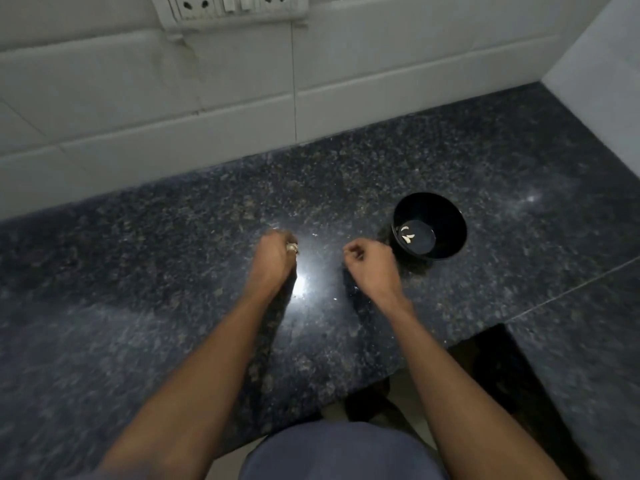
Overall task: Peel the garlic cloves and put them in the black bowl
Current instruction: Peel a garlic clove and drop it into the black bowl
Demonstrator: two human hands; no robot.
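- Just left of the frame's centre, a pale clump of garlic (292, 248) sat in the left hand (275, 252), whose fingers were curled round it above the dark counter (173, 271).
- Right of centre, the black bowl (429, 226) stood on the counter with a few peeled cloves (407, 234) lying on its bottom.
- Between garlic and bowl, the right hand (372, 259) hovered close to the bowl's left side, its fingers curled in with thumb and fingertips pressed together; whether they pinched anything could not be told.
- Small pale flecks (314, 234) lay on the counter between the two hands.
- Along the upper part of the frame ran a white tiled wall (138, 109), with a socket panel (232, 8) at the top edge.
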